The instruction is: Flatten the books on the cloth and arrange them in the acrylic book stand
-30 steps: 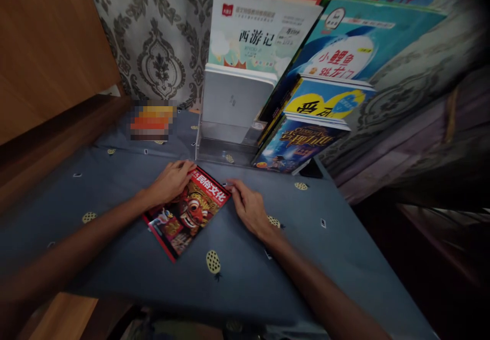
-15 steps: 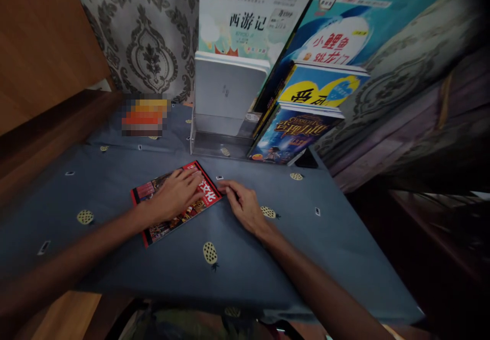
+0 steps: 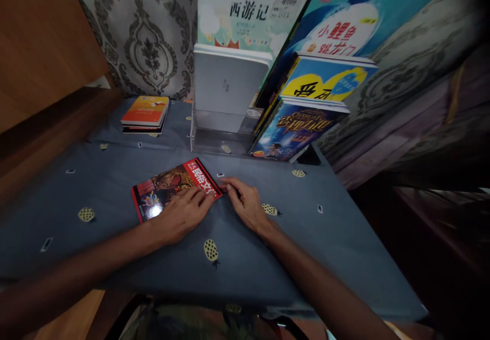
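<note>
A thin red magazine (image 3: 168, 187) with a mask picture lies flat on the blue-grey tablecloth (image 3: 115, 176). My left hand (image 3: 182, 213) lies flat over the magazine's near edge, fingers stretched out along it. My right hand (image 3: 245, 203) rests on the cloth just right of the magazine's right corner, with its fingertips curled and touching that corner.
A clear stand (image 3: 218, 136) at the back holds a grey book (image 3: 227, 82) and several colourful children's books (image 3: 306, 120) leaning right. A small stack of orange books (image 3: 146, 113) lies at the back left. Patterned curtain behind; wooden panel on the left.
The magazine has been turned anticlockwise and now lies nearly level. My left hand slid from its far corner across the cover to its near edge. My right hand stayed at the right corner.
</note>
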A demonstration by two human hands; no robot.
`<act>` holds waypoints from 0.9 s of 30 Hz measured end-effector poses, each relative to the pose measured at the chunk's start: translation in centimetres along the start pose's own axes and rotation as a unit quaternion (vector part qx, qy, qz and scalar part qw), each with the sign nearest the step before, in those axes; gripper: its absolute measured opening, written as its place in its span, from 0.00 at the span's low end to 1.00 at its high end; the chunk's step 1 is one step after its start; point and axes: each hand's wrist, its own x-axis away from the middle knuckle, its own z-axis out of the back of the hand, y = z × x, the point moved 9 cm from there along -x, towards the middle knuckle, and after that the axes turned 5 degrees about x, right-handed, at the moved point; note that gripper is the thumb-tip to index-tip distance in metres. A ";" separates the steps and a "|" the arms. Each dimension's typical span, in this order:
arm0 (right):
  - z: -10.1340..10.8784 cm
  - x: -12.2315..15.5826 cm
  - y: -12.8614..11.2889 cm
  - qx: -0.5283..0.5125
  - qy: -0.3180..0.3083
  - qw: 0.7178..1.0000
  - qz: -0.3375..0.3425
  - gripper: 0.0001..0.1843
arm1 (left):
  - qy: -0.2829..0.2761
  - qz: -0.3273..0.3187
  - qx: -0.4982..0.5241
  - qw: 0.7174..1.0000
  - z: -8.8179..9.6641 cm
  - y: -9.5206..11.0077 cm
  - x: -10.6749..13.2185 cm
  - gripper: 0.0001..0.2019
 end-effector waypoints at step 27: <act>-0.2 0.3 -2.1 0.099 0.006 0.985 0.138 0.14 | -0.006 0.143 -0.072 0.987 4.3 -7.2 0.7 0.11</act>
